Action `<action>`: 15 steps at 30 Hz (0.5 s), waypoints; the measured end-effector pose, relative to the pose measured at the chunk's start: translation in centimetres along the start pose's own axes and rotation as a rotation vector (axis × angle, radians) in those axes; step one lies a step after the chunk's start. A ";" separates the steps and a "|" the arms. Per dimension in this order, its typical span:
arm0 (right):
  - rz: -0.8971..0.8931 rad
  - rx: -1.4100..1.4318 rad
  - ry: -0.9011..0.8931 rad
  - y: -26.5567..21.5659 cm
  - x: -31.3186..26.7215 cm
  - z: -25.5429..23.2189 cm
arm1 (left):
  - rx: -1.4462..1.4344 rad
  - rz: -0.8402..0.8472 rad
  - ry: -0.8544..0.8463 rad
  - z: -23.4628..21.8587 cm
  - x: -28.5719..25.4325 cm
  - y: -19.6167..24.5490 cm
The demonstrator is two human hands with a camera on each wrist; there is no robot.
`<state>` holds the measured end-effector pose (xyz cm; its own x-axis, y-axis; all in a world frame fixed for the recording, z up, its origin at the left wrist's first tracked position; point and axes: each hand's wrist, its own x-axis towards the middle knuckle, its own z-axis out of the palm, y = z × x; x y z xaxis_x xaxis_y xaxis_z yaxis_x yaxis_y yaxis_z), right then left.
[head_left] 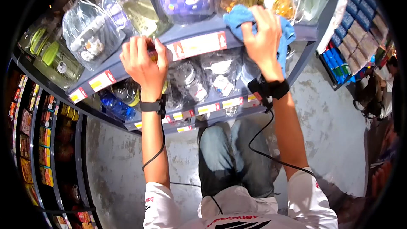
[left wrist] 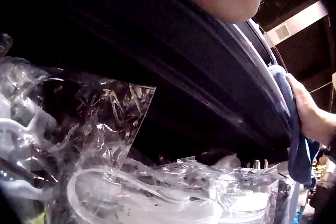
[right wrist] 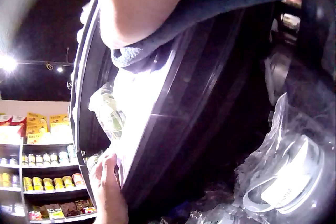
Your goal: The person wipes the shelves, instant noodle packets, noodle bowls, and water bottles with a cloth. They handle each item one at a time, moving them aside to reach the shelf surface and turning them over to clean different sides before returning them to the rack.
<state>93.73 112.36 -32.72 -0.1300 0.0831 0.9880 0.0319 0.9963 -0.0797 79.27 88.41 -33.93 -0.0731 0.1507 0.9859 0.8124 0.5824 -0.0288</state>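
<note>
My right hand [head_left: 263, 38] holds a blue cloth [head_left: 286, 32] over the front edge of the upper shelf [head_left: 195, 30], near its right end. Part of the cloth hangs down past the lip, as the left wrist view shows with the cloth [left wrist: 300, 155] below the palm. Farther left, my left hand [head_left: 145, 63] rests on the same shelf edge beside a red-and-white price label [head_left: 198, 46], thumb apart from the fingers. In the right wrist view, the left hand's fingers [right wrist: 106, 169] lie against the shelf front.
Bagged plastic bottles and containers stand on the upper shelf, including a purple container [head_left: 186, 0] and a bagged bottle [head_left: 91, 38]. Below are more wrapped containers [head_left: 186, 76]. Food shelves [head_left: 46, 144] rise at the left, and stacked packs [head_left: 358, 34] stand at the right.
</note>
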 end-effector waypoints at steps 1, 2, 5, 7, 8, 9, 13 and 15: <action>-0.004 0.008 0.007 0.1 -0.1 0.1 | 0.004 0.007 0.015 0.1 -0.1 -0.1; -0.008 0.019 0.017 0.3 -0.2 0.2 | 0.001 0.004 0.023 0.2 -0.2 -0.1; -0.059 0.040 0.022 1.2 -0.4 0.6 | 0.009 0.022 0.058 0.7 -0.4 -0.5; -0.035 0.057 0.029 0.6 -0.6 -0.2 | 0.016 0.025 0.058 0.6 -0.6 -0.5; -0.039 0.057 0.027 0.4 -0.6 -0.1 | 0.012 0.035 0.080 0.7 -0.5 -0.5; -0.017 0.069 0.025 0.3 -0.6 -0.1 | 0.018 0.040 0.084 0.7 -0.5 -0.4; -0.004 0.136 -0.002 0.5 -0.4 -0.3 | 0.023 0.022 0.091 1.1 -1.0 -0.8; -0.031 0.122 -0.039 0.8 -0.4 -0.6 | 0.030 0.014 0.074 1.0 -0.8 -0.7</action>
<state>94.40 113.12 -33.06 -0.1679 0.0508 0.9845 -0.0928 0.9934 -0.0670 78.22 88.66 -34.90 -0.0181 0.0998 0.9948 0.7952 0.6045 -0.0462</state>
